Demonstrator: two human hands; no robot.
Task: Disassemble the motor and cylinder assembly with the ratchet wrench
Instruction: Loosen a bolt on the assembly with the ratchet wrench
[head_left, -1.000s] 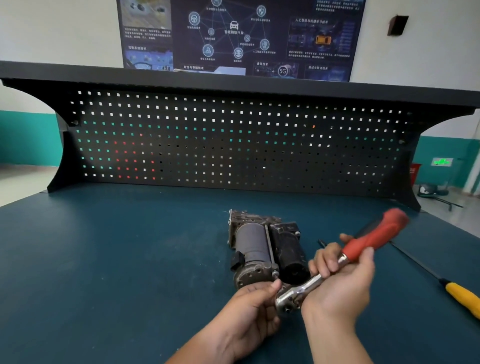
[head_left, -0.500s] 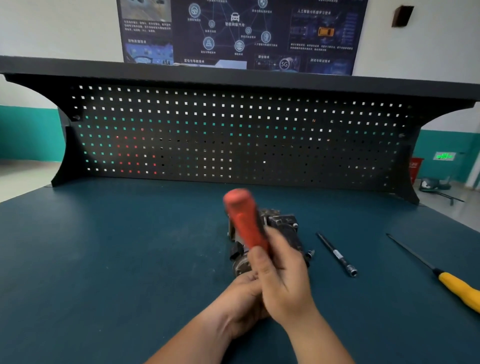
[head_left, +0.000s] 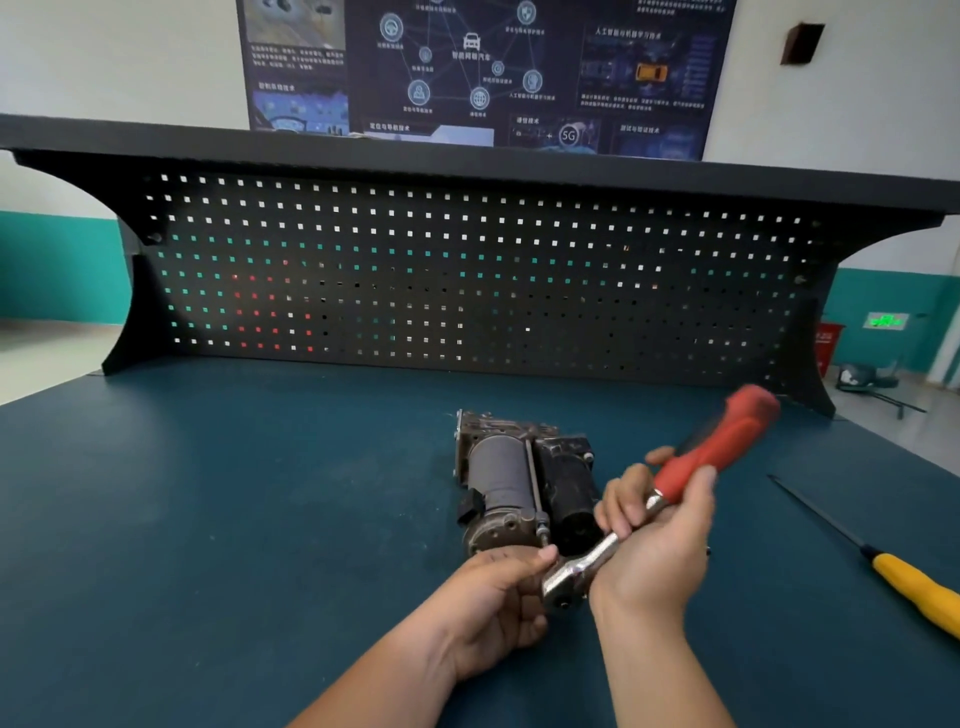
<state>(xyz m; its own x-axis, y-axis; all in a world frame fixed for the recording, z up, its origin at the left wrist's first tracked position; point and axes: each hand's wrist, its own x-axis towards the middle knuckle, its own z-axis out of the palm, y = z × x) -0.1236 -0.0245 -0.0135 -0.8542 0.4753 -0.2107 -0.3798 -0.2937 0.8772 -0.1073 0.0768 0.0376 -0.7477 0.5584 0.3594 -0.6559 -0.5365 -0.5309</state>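
Nearest, the ratchet wrench (head_left: 691, 467) is pinched at its head by the left hand (head_left: 493, 608) and gripped at the handle by the right hand (head_left: 654, 540); the head should be kept square on the fastener. Just beyond, the motor and cylinder assembly (head_left: 519, 483) is laid on the table (head_left: 208, 519), backed by a pegboard (head_left: 467, 270) and a wall poster (head_left: 467, 62).

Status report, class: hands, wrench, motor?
Right hand grips wrench handle. Left hand holds wrench head at motor's near end. Screwdriver lies clear, far right.

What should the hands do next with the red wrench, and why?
Probably swing the red-handled ratchet wrench leftward: the right hand grips its handle, the left hand steadies its silver head at the near end of the grey metal motor and cylinder assembly.
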